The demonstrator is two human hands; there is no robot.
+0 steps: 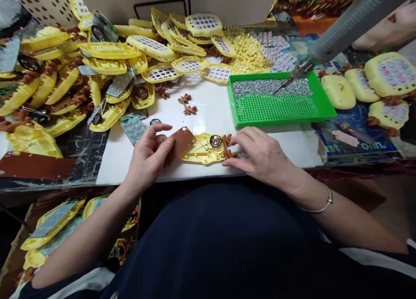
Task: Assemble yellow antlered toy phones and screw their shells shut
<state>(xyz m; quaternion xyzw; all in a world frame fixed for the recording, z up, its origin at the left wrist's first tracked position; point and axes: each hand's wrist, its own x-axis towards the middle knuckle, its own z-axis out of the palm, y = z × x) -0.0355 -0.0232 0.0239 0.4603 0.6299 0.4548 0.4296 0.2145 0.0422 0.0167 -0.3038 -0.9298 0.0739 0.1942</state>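
My left hand pinches a brown circuit board between thumb and fingers, tilted over the left end of a yellow plastic toy shell. The shell lies inside up on the white work surface, with a round black speaker in it and thin wires leading towards the board. At the shell's right end sits a brown antler-shaped piece. My right hand has its thumb and fingertips around that antler piece, gripping its two sides. Another antler piece lies loose behind the shell.
A green tray of small screws stands behind my right hand, with an electric screwdriver hanging over it. Yellow shells with boards and speakers are heaped at left. Small yellow parts lie at the back; closed toys at right.
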